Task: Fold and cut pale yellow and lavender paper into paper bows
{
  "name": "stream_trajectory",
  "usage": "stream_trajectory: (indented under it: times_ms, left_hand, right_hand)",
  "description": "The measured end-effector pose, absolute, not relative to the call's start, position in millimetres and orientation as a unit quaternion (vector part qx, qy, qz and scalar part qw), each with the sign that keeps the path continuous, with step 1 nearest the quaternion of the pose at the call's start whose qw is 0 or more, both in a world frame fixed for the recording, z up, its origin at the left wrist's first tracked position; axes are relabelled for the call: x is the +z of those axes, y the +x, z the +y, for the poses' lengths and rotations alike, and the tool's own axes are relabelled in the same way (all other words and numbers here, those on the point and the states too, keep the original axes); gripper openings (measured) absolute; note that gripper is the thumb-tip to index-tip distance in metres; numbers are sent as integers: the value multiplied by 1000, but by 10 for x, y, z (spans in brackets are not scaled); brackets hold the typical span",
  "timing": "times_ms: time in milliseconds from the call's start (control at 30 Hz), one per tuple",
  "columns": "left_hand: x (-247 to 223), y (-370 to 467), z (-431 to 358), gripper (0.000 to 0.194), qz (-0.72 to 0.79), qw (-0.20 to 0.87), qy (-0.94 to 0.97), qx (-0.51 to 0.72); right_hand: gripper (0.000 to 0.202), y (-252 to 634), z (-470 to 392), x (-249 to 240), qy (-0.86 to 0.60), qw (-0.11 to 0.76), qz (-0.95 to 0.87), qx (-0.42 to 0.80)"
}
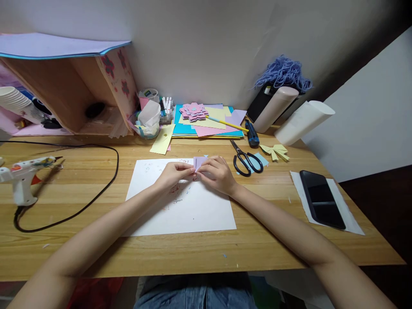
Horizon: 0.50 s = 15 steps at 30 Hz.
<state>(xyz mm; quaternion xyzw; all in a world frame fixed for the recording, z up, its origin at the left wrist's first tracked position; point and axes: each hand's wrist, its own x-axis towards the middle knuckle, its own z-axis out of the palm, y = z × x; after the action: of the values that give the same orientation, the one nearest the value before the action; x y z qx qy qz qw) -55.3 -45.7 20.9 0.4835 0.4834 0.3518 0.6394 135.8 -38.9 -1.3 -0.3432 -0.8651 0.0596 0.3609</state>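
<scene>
A small piece of folded purple paper (199, 162) is held up between my two hands, over the upper part of a white sheet (206, 210) with reddish and dark marks. My left hand (175, 174) pinches its lower left edge. On its right side, my right hand (219, 172) grips the same paper with fingers bent together. The fingertips of both hands nearly meet at the paper's bottom. Black-handled scissors (246, 159) lie right of my right hand, partly on light blue paper (262, 159).
A white glue gun (25, 176) and its black cord are at the left. Coloured papers (209, 131) with a pink paper flower (193, 112) are behind. A yellow paper bow (276, 152), a blue cutter (252, 135) and a phone (322, 199) lie at the right.
</scene>
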Motion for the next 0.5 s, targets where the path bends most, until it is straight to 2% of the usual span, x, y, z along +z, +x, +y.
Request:
stream_trajectory:
  times_ms: [500]
  left_hand:
    - [273,-483,-511,26,488,608,511,362]
  right_hand:
    - [10,1236,-469,75,-432,375,-794,205]
